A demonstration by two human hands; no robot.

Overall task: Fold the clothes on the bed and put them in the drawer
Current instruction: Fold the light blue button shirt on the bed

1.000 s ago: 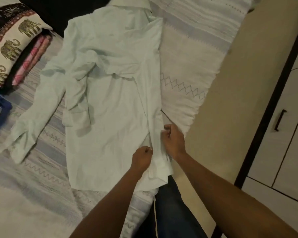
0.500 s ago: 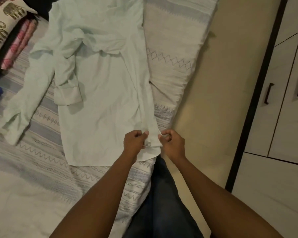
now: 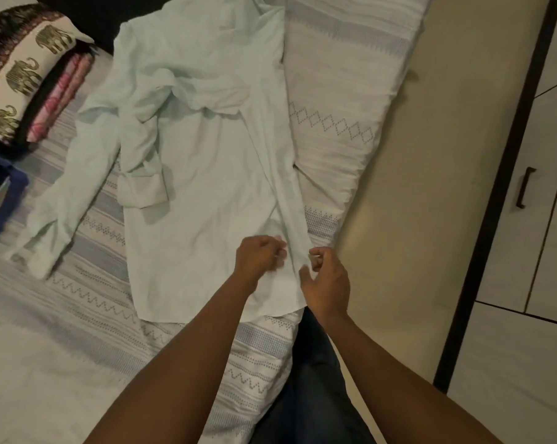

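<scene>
The shirt [image 3: 200, 187], pale and long-sleeved, lies flat on the right side of the bed [image 3: 78, 315], close to the mattress edge. Half a second ago both hands pinched its front strip [image 3: 288, 213] close together, just above the hem. Now they sit a little apart with the strip bare between them. The left hand [image 3: 259, 257] is blurred, its fingers curled against the cloth just left of the strip, and I cannot tell whether they pinch it. The right hand [image 3: 325, 280] has curled fingertips at the strip's right edge and its thumb spread below them, so a grip cannot be confirmed there either. My guess is that the fussing with the lower front is ending and the folding proper is not yet begun, since both sleeves are still out. The shirt's long axis runs from the hem nearest the person to the collar far off at the top, leaning slightly left. One sleeve is doubled over the chest, with its cuff [image 3: 142, 190] on the body, and the other trails off left over the bedspread. Beyond it lie an elephant-print pillow [image 3: 24, 68] and pink folded cloth [image 3: 62, 91]. Across the floor [image 3: 431, 155] to the right stand cabinet fronts [image 3: 511, 363] with a dark handle [image 3: 524, 187].
</scene>
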